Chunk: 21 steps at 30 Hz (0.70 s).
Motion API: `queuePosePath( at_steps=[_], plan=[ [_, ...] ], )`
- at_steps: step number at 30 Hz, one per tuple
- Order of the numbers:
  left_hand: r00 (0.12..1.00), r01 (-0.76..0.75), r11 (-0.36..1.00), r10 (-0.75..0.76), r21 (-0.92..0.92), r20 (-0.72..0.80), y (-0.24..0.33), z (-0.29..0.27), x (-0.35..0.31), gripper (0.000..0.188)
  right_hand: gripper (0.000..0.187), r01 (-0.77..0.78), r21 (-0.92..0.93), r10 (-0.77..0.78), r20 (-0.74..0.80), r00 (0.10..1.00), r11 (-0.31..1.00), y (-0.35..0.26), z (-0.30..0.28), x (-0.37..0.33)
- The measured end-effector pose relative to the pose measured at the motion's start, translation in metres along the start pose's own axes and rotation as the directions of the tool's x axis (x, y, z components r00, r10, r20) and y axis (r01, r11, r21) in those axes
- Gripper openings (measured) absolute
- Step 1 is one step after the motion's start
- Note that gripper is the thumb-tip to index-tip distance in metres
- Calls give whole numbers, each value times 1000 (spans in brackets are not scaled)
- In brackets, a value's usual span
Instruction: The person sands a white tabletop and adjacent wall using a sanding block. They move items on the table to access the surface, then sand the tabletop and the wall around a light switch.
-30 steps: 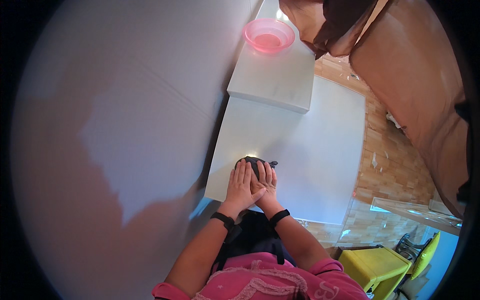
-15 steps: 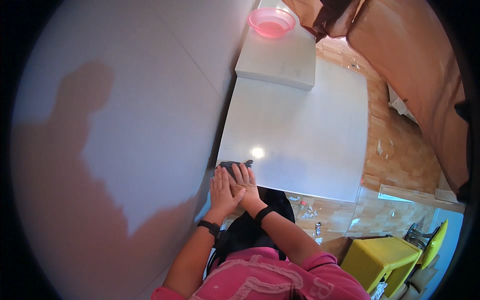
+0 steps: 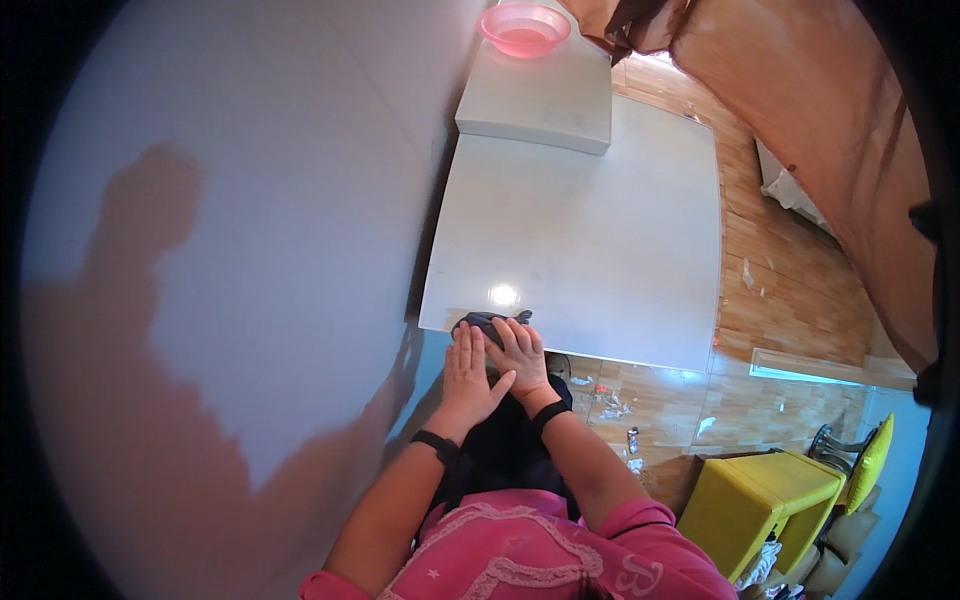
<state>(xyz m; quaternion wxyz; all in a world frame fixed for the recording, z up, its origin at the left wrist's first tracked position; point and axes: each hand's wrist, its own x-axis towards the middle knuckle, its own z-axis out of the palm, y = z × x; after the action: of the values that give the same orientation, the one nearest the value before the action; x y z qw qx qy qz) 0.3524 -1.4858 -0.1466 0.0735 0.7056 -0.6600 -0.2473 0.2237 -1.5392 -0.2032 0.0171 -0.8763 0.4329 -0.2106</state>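
Note:
Bunched at the near left corner of the white tabletop (image 3: 590, 230) is a dark grey cloth (image 3: 488, 322). My left hand (image 3: 466, 382) lies on its near side with the fingers stretched out flat and the thumb reaching toward the other hand. Beside it, my right hand (image 3: 522, 362) presses on the cloth with straight, slightly spread fingers. Neither hand wraps round the cloth. Part of the cloth is hidden under the fingertips, and a twisted end sticks out past the right fingers.
A raised white block (image 3: 540, 100) at the table's far end bears a pink basin (image 3: 525, 30). The pale wall (image 3: 300, 200) runs along the left. Scraps (image 3: 610, 405) litter the wooden floor. A yellow stool (image 3: 760, 500) stands at lower right; brown curtain (image 3: 800, 110) hangs at upper right.
Both hands and the cloth have slid a little to the right along the table's near edge. The whole view has shifted slightly, so the table and basin sit higher and further left.

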Motion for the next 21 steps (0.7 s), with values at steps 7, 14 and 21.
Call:
queuePosePath(
  at_steps=[7, 14, 21],
  plan=[
    [996, -81, 997, 81, 10, 43, 48, 22, -1, 106, 48, -54, 7, 54, 40, 998, 998, 43, -37, -33],
    [990, -128, 992, 128, 2, 54, 107, 55, 1, 108, 45, -89, -38, 88, -20, 996, 995, 97, -55, -77],
    [977, -186, 982, 185, 4, 102, 176, 87, 0, 109, 40, -137, -58, 134, -53, 990, 989, 155, -84, -126]
  ],
)
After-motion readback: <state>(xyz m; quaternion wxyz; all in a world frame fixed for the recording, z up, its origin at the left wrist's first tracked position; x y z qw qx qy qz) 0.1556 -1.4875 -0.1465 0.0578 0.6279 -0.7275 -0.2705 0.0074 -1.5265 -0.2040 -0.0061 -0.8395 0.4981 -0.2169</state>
